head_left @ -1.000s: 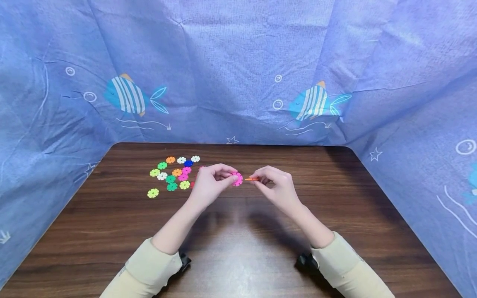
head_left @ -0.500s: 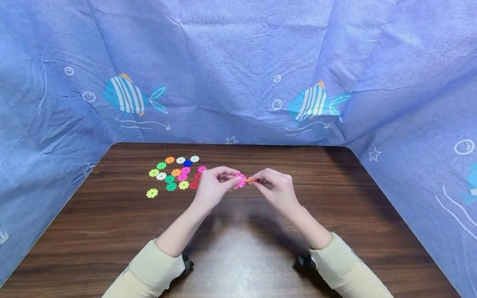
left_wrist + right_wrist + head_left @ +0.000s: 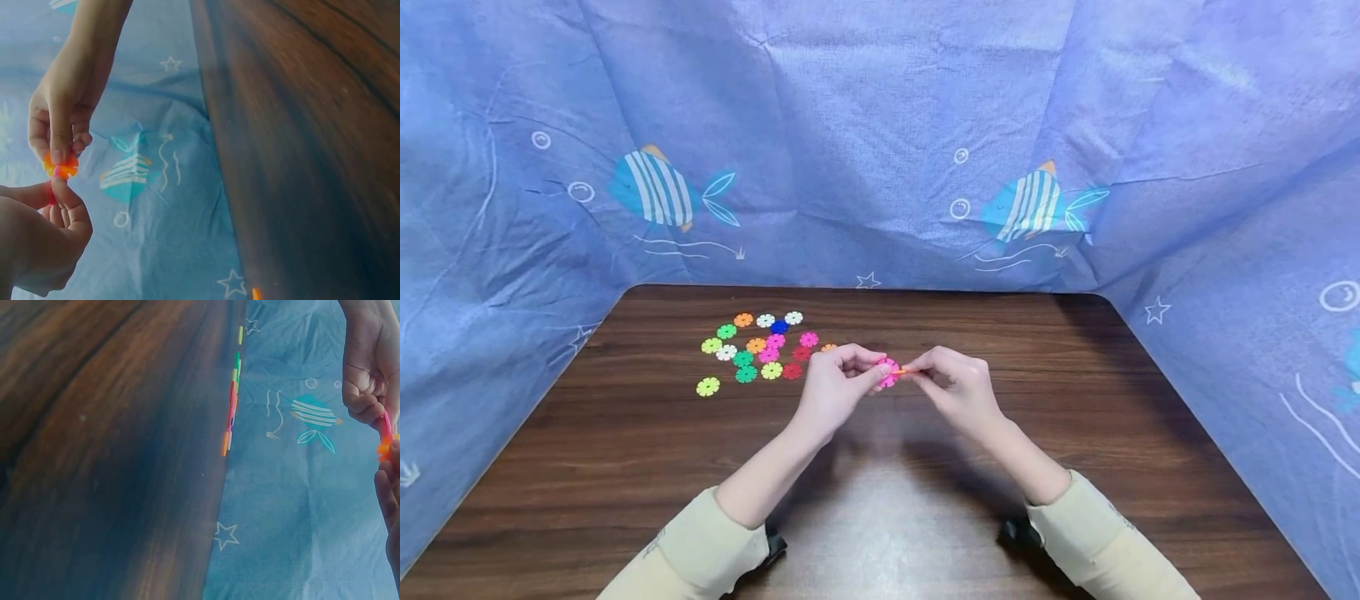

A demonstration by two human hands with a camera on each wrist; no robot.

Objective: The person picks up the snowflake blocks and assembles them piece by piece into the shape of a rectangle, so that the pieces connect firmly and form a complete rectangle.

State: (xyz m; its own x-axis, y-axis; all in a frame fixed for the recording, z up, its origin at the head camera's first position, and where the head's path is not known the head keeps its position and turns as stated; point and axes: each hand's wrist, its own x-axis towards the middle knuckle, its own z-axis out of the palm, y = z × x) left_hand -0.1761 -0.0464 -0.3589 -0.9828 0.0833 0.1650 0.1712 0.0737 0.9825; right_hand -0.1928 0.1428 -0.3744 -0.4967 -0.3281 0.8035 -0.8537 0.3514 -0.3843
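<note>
Between thumb and fingers my left hand (image 3: 835,385) pinches a pink notched disc (image 3: 889,373), a flat flower-like plastic piece. My right hand (image 3: 957,385) pinches an orange notched disc (image 3: 901,372), seen edge-on in the head view. The two discs meet at their rims, set crosswise to each other, above the table. In the left wrist view the orange disc (image 3: 61,165) shows its face, with the pink disc (image 3: 52,192) edge-on against it. Fingers cover part of both; how deep the slots engage I cannot tell.
Several loose notched discs lie flat left of my hands, among them a yellow one (image 3: 707,387), a blue one (image 3: 779,327) and a red one (image 3: 793,372). The dark wooden table (image 3: 1075,467) is bordered by a blue fish-print cloth (image 3: 880,125).
The gap between the pink and orange discs has closed, and they now touch. My left hand has shifted right and both hands slightly nearer, uncovering a few discs behind the left hand.
</note>
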